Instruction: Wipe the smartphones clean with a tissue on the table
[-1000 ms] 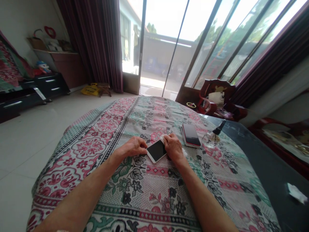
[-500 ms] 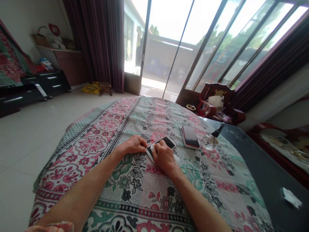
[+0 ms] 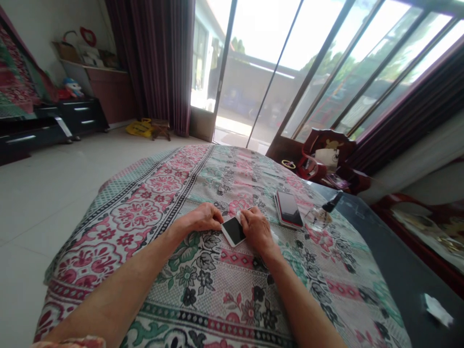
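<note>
A white smartphone (image 3: pixel 233 231) with a dark screen lies face up on the patterned tablecloth (image 3: pixel 203 251). At its left corner, my left hand (image 3: pixel 205 217) is closed, its fingertips pinching the edge. My right hand (image 3: pixel 256 229) is closed over the right part of the phone, covering much of it. A white tissue (image 3: pixel 275 237) shows from under that hand, with another bit of white at the fingertips. To the right rests a stack of phones or tablets (image 3: pixel 289 209), the top one dark with a red edge. Beside the stack is a clear bottle (image 3: pixel 318 217) with a black top.
A dark table surface (image 3: pixel 377 251) extends beyond the cloth on the right, with a crumpled white tissue (image 3: pixel 438 310) on it. Behind the table stands a carved wooden chair (image 3: pixel 326 150) holding a bag. Glass doors and a purple curtain (image 3: pixel 152 67) are at the back.
My right hand has slid right and slightly up across the phone with the tissue, uncovering more of the screen's left part. My left hand stays at the phone's corner. The view has shifted slightly.
</note>
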### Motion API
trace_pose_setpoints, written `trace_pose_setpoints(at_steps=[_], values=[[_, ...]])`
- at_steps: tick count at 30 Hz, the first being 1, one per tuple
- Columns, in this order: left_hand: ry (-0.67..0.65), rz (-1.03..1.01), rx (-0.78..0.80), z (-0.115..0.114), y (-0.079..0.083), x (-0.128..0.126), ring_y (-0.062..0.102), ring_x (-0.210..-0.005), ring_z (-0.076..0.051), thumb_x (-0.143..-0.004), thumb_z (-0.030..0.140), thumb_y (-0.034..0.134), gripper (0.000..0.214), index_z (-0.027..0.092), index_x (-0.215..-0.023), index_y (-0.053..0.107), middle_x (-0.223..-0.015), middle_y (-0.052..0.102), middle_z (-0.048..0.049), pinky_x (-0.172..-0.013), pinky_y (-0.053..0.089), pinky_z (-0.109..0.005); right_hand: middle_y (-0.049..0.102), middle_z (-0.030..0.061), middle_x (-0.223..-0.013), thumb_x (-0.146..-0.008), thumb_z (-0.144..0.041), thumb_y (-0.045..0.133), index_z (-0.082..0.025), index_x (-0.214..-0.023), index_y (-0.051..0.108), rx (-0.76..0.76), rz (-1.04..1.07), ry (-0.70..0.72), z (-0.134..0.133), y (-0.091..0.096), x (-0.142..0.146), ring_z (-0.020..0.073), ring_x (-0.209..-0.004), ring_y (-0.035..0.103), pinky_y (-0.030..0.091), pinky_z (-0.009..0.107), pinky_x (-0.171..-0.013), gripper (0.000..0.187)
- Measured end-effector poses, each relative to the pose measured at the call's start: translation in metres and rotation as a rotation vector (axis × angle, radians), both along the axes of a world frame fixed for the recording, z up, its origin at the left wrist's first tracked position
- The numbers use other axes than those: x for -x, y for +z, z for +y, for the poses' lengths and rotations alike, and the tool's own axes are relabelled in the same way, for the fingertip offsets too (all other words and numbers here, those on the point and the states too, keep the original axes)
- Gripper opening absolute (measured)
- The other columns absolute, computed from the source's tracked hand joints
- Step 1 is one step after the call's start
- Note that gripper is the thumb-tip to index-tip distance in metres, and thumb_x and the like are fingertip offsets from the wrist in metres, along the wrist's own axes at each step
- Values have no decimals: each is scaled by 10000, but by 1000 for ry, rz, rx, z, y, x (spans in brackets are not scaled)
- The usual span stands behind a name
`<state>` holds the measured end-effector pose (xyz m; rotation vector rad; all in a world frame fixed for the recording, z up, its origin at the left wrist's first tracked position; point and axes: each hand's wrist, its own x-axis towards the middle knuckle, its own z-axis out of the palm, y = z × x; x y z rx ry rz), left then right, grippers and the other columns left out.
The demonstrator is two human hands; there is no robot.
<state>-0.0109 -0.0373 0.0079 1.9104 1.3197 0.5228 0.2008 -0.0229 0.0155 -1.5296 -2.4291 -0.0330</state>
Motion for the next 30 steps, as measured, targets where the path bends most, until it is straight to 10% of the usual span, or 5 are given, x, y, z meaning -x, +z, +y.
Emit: trace_pose_setpoints(at_steps=[15, 21, 30], values=[[146, 164, -180, -7, 12, -13, 588, -708, -149, -759, 253, 611, 180, 175, -860, 738, -754, 690, -20, -649, 405, -232, 570, 41, -888, -950, -276, 420, -203, -978, 663, -44, -14, 74, 26, 1, -26, 144, -786, 534, 358, 239, -724, 255], [196, 388, -263, -23, 12, -41, 572, -869, -270, -648, 626, 661, 527, 161, -895, 674, -961, 586, -115, -728, 452, -342, 576, 49, -879, -948, -278, 416, -197, -946, 669, -47, -29, 33, 23, 3, -23, 144, -761, 535, 349, 248, -713, 265], [212, 443, -293, -14, 5, -29, 504, -1028, -305, -589, 512, 759, 595, 175, -1054, 604, -1097, 522, -107, -850, 443, -372, 574, 40, -866, -948, -293, 423, -209, -936, 675, -47, 17, 16, 22, 1, -29, 145, -772, 546, 356, 248, -705, 267]])
